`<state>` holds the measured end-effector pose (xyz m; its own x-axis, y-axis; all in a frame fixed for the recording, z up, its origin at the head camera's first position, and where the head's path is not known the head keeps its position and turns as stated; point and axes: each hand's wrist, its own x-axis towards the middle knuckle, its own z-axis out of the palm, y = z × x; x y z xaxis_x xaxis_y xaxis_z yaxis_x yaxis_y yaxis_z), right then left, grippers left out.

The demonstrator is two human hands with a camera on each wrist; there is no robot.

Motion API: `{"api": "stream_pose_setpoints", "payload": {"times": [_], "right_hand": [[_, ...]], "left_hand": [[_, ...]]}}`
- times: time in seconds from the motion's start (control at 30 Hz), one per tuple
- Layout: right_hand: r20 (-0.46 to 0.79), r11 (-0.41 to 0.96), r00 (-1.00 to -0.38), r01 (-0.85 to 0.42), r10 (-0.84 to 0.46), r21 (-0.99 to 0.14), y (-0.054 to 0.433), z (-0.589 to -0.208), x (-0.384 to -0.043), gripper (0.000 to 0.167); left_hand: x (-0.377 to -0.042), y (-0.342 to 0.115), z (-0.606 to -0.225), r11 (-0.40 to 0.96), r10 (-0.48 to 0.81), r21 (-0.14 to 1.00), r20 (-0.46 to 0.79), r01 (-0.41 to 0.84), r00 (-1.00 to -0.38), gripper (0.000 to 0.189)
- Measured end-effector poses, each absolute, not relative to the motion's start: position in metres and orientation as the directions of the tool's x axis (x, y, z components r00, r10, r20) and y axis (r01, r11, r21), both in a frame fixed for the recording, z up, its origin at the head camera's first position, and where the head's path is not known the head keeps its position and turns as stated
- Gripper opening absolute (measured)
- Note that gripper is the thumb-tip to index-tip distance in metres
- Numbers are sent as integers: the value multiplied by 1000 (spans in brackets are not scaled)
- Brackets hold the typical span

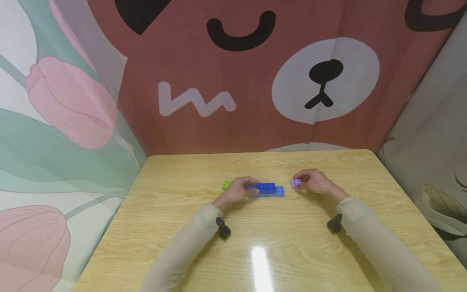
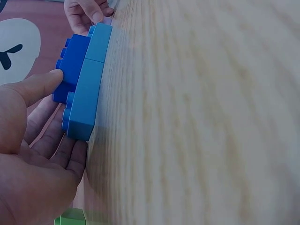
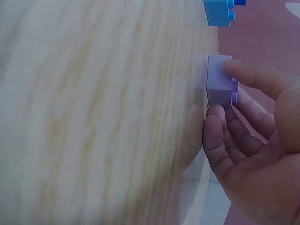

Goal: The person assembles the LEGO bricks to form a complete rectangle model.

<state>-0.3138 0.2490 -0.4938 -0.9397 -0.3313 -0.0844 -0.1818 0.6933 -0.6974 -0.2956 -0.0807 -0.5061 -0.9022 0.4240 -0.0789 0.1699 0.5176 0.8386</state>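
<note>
A dark blue toy building brick (image 1: pixel 266 187) sits on top of two light blue bricks (image 2: pixel 86 96) laid end to end, with a seam between them. My left hand (image 1: pixel 237 190) holds the dark blue brick at its left end, thumb on the near side and fingers behind. To the right, my right hand (image 1: pixel 316 181) pinches a small purple brick (image 3: pixel 219 80) low at the tabletop, its thumb on the near face. A short gap separates the purple brick from the right end of the light blue row.
A lime green brick (image 1: pixel 226 185) stands just left of my left hand. The wooden table (image 1: pixel 292 251) ends at the back against a curtain (image 1: pixel 251 69) with a bear face, and printed curtains flank both sides. Dark wrist cameras hang below both cuffs.
</note>
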Motion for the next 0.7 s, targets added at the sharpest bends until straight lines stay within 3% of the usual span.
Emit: {"api": "stream_pose_setpoints", "payload": {"times": [0.7], "right_hand": [[-69, 676, -936, -197, -345, -710, 247, -489, -308, 33]], "left_hand": [[-295, -81, -505, 497, 431, 853, -83, 160, -898, 37]]}}
